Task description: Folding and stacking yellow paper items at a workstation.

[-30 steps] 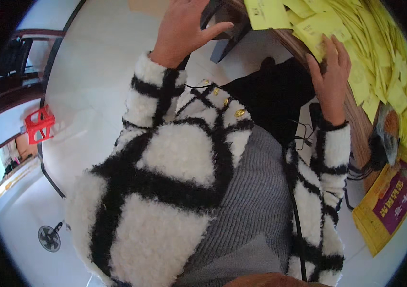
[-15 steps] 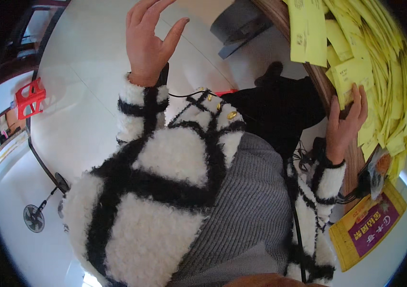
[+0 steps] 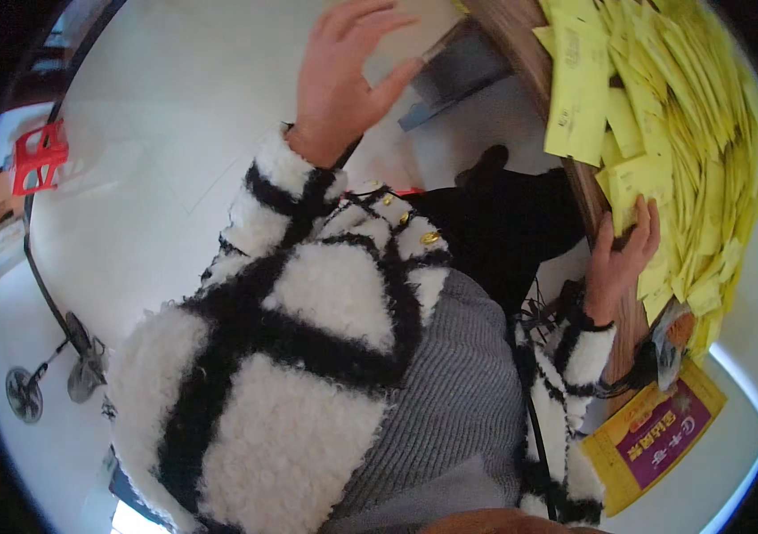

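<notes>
Left grip (image 3: pixel 340 84) spread, nothing held. Yellow paper slip (image 3: pixel 633 182) met by half-curled right grip (image 3: pixel 616 265); hold can't be told. Probably light, floppy, easily creased; best pinched at near edge.

The head fisheye looks down on both hands (image 3: pixel 343 84) (image 3: pixel 621 265), near.

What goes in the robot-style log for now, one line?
left hand: in the air, looks empty | right hand: fingers on yellow slip | yellow heap: on wooden table
</notes>
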A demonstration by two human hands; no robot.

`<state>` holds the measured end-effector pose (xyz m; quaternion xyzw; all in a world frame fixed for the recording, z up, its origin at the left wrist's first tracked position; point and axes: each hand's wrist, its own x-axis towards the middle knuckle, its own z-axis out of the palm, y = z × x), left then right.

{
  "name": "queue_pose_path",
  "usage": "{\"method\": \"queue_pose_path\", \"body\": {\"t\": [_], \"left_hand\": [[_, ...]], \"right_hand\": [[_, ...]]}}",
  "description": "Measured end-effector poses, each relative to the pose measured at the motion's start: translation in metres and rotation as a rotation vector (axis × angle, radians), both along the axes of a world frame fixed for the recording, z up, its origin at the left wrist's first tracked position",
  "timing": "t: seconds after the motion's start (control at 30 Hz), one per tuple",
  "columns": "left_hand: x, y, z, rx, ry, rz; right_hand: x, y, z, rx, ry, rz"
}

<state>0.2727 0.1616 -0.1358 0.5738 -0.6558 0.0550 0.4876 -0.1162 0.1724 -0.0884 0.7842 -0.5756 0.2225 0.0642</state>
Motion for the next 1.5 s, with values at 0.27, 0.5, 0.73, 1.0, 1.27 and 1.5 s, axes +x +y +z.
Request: {"method": "queue_pose_path", "body": {"t": [0.27, 0.5, 0.73, 1.0, 1.27, 1.5], "left_hand": [[-0.100, -0.013, 0.038, 0.031, -0.132, -0.443], [-0.134, -0.032, 0.040, 0.219, -0.404, -0.479], [-0.132, -0.040, 0.031, 0.162, -0.574, -0.545], [-0.142, -0.046, 0.030, 0.106, -0.531, -0.531], [-0.136, -0.044, 0.022, 0.047, -0.406, -0.545], [-0.143, -0.041, 0.029, -0.139, -0.191, -0.366]], "right_hand": [[-0.006, -0.002, -0.003, -0.001, -0.062, -0.026], [-0.016, 0.003, -0.001, -0.028, -0.222, -0.028], [-0.027, 0.008, -0.011, -0.104, -0.376, -0.069], [-0.041, 0.007, -0.022, -0.184, -0.735, -0.132], [-0.059, 0.005, -0.034, -0.267, -1.547, -0.129], [-0.065, 0.005, -0.033, -0.330, -1.787, -0.032]]}}
